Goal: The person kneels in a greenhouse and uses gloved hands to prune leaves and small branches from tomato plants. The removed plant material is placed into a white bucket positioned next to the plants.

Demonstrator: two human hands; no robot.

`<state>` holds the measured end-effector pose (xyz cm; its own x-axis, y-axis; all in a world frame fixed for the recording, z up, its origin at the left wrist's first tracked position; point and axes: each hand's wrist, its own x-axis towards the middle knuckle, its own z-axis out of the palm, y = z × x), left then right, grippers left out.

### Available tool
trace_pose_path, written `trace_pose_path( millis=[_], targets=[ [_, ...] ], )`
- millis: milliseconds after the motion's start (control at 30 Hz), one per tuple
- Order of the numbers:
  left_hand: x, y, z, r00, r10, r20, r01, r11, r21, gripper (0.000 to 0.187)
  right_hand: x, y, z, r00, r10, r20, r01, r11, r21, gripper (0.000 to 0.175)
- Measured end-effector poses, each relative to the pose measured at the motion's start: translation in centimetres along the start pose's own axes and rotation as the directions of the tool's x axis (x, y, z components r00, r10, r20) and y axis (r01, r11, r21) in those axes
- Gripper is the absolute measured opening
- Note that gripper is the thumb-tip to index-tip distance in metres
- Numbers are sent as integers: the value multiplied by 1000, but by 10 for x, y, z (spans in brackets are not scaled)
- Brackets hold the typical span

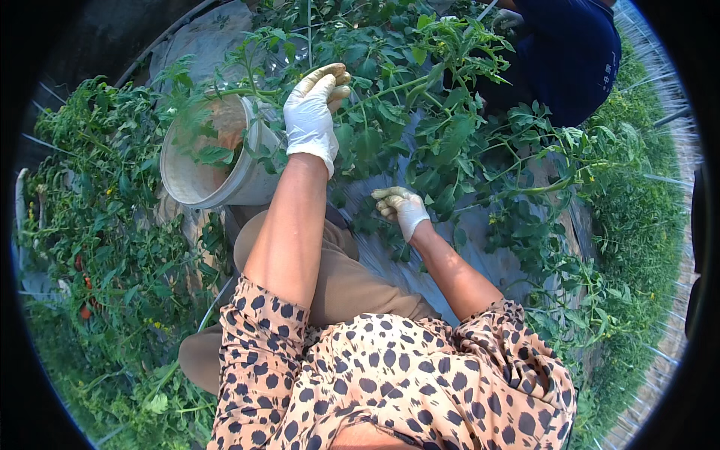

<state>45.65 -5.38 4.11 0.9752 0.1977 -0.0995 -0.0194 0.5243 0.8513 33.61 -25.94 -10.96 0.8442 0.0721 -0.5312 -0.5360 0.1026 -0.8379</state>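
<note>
My left hand (318, 107), in a white glove with stained fingertips, is raised at the upper middle, its fingers curled around part of a tomato plant stem (250, 91). Whether the fingers close firmly on it is hard to see. Lower and to the right, my right hand (400, 208), gloved the same way, has its fingers bent inward beside tomato leaves (444, 197); anything inside them is hidden. A tipped white plastic bucket (261, 163) lies left of my left wrist, its mouth facing left, with leaves across the opening.
Tomato plants (118, 225) stand at the left, and more rows (641, 225) run along the right. Plastic ground film (388, 259) covers soil between them. A person in a dark blue shirt (568, 62) works at the upper right. Strings and a support line (310, 34) rise among the plants.
</note>
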Motion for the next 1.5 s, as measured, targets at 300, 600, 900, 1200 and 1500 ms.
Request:
trace_pose_path(
  millis=[300,600,900,1200,1500],
  targets=[
    [-9,-19,-4,810,-499,308,-56,457,888,45,65,-57,-97,842,-326,-430,358,934,-7,18],
    [1,-32,-9,937,-176,303,-184,489,853,41,89,74,-120,945,-207,-253,100,919,-381,22],
    [-8,-38,-14,778,-504,374,-99,490,866,39,18,229,-109,906,420,57,-71,282,-957,38],
    [-20,-28,-14,536,-744,398,-14,463,886,33,-20,175,-123,973,183,-144,-229,864,-448,29],
    [-21,-38,-22,568,-736,369,2,450,893,37,-23,171,-220,700,218,-680,-108,974,201,19]
  ],
)
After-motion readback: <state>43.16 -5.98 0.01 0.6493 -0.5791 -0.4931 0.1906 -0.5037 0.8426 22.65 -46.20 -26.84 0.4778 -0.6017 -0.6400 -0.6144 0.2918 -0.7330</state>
